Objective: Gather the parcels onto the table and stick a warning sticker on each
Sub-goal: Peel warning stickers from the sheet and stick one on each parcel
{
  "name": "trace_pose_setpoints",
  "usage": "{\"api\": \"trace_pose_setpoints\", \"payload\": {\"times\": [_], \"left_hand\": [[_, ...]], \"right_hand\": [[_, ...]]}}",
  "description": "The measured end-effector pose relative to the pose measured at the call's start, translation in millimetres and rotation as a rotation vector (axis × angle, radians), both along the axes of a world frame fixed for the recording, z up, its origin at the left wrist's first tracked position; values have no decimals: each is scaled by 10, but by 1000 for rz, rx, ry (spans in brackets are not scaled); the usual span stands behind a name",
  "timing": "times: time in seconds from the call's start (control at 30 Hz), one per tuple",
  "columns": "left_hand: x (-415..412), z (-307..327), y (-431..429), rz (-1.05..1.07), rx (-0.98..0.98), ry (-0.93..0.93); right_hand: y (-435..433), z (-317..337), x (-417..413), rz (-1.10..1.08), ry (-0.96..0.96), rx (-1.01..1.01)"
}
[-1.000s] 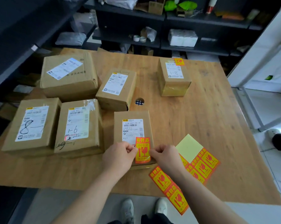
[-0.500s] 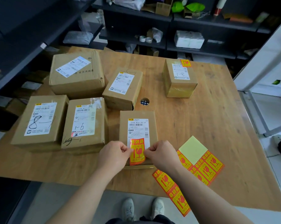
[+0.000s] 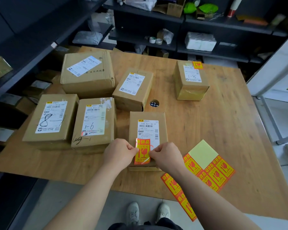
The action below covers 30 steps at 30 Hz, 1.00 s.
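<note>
**Q:** What was being held, and how were the fingers set?

**A:** A red-and-yellow rectangular warning sticker [image 3: 142,151] was pinched from both sides. Its left edge was clamped between the thumb and curled fingers of the left hand [image 3: 118,152]. Its right edge was nipped by the closed fingertips of the right hand [image 3: 166,155]. The sticker was held over the near end of a small brown cardboard parcel [image 3: 147,117], overlapping the bottom of its white shipping label. Whether it was pressed flat could not be told.

**Q:** Where were the other parcels placed?

**A:** All were seen on the light wooden table [image 3: 206,117]. Four more brown cardboard boxes [image 3: 93,123] were grouped at the left. A taped brown box [image 3: 191,90] stood apart at the far right, with a matching label [image 3: 197,65] at its top corner. A sheet of red-and-yellow stickers [image 3: 217,173] was laid just beside the right hand.
</note>
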<state>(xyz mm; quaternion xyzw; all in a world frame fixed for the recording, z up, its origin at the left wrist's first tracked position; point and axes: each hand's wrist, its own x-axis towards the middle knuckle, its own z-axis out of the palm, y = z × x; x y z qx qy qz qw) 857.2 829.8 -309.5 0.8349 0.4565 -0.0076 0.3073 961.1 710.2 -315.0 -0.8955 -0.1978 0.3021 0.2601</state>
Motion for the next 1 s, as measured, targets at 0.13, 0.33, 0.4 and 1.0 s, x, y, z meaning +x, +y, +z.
{"api": "trace_pose_setpoints", "payload": {"times": [0.13, 0.33, 0.4, 1.0], "left_hand": [[6, 4, 3, 4, 6, 18], [31, 7, -11, -8, 35, 52], [41, -8, -5, -6, 33, 52], [-249, -276, -32, -290, 248, -346]], "right_hand": [[10, -20, 1, -9, -4, -11], [26, -33, -2, -36, -8, -23], [26, -32, -6, -34, -11, -23], [-159, -106, -62, 408, -616, 134]]}}
